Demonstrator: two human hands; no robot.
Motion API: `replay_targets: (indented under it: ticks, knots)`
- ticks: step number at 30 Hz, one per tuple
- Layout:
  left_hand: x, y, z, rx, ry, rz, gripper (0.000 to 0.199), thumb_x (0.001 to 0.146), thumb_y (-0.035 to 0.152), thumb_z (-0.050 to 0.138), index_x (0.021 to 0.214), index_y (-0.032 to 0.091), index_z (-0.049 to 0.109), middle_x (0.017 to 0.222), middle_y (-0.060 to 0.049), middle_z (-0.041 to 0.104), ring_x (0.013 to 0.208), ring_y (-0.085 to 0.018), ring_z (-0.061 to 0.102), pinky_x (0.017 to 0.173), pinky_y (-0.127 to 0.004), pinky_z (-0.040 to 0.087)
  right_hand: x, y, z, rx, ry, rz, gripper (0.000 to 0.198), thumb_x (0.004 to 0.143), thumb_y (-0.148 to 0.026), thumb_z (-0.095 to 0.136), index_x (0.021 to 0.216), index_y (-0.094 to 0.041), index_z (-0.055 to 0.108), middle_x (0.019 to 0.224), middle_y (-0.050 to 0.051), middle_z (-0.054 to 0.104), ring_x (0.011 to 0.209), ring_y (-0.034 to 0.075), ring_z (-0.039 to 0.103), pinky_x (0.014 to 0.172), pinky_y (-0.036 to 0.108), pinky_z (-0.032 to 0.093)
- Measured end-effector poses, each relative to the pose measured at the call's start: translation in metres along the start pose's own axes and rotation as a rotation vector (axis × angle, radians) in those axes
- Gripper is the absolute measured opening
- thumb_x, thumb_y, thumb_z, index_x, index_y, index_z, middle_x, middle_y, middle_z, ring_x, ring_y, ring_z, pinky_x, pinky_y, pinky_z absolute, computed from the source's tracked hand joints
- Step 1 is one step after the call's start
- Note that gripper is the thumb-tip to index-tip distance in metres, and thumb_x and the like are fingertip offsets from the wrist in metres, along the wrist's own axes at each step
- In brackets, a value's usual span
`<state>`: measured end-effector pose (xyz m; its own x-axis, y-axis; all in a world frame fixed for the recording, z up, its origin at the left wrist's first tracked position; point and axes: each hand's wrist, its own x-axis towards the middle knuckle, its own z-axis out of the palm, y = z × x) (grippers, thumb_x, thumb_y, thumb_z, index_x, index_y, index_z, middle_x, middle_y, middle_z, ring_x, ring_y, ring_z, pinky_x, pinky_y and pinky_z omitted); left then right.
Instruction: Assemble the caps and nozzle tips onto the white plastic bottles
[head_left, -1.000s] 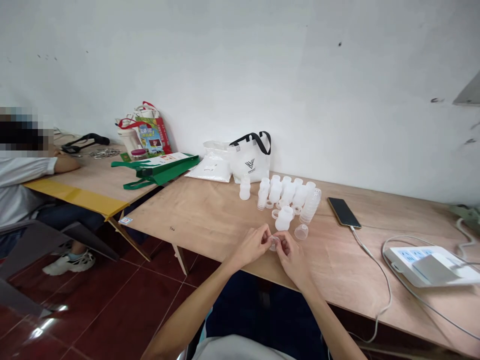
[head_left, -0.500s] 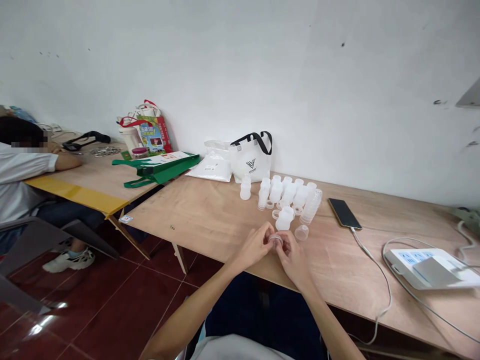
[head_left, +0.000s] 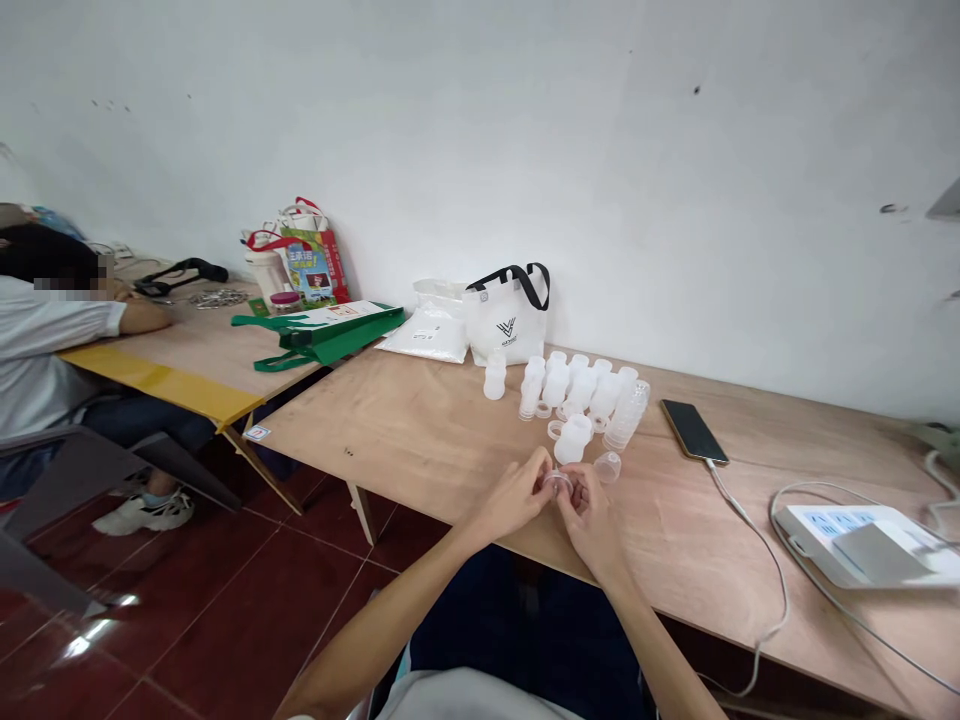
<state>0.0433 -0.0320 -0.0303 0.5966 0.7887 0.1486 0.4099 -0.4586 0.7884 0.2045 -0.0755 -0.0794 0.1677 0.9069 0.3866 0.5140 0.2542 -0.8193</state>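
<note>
Between my two hands is a small translucent plastic ring [head_left: 558,476], pinched from both sides close above the table's front edge. The fingers of my left hand [head_left: 529,487] are closed on its left side. My right hand [head_left: 589,502] grips its right side, and the fingers partly cover it. Just beyond my hands stands a white plastic bottle [head_left: 573,440], with a loose ring [head_left: 555,430] beside it. A clear cap [head_left: 607,466] lies to the right of my right hand.
Several white bottles [head_left: 556,378] stand in a group farther back, by a stack of clear caps [head_left: 628,415]. A phone [head_left: 694,432] on a cable lies right, near a white power strip [head_left: 862,545]. Bags [head_left: 506,325] lean on the wall. A person [head_left: 60,340] sits left.
The view has shifted slightly, so everything sits a little farther right. Both hands still hold the ring, with only slight finger movement.
</note>
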Motion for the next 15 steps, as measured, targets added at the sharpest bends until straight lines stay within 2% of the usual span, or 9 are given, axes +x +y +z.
replay_targets:
  ticks: [5, 12, 15]
  knots:
    - [0.0003, 0.0016, -0.0014, 0.018, 0.031, -0.032, 0.011, 0.099, 0.034, 0.047, 0.100, 0.023, 0.049, 0.082, 0.003, 0.064, 0.077, -0.016, 0.059, 0.073, -0.027, 0.043, 0.0016, -0.0026, -0.0015, 0.062, -0.051, -0.018, 0.020, 0.099, -0.042, 0.053, 0.107, -0.025, 0.059, 0.090, 0.004, 0.071, 0.071, 0.019, 0.063, 0.068, 0.033, 0.051]
    - [-0.0014, -0.0026, -0.0059, -0.058, -0.068, -0.012, 0.018, 0.100, 0.040, 0.050, 0.108, 0.024, 0.048, 0.087, 0.002, 0.069, 0.080, -0.018, 0.062, 0.075, -0.028, 0.045, 0.0014, -0.0093, -0.0023, -0.001, -0.027, -0.102, 0.018, 0.100, -0.039, 0.050, 0.101, -0.025, 0.062, 0.085, 0.003, 0.066, 0.067, 0.018, 0.055, 0.065, 0.032, 0.047]
    - [-0.0018, -0.0013, -0.0068, -0.090, -0.080, -0.010, 0.023, 0.101, 0.040, 0.048, 0.118, 0.025, 0.049, 0.086, 0.001, 0.070, 0.078, -0.018, 0.064, 0.078, -0.030, 0.047, 0.0016, -0.0079, -0.0025, 0.018, -0.016, -0.083, 0.019, 0.100, -0.041, 0.051, 0.103, -0.025, 0.062, 0.087, 0.003, 0.067, 0.068, 0.019, 0.056, 0.066, 0.033, 0.047]
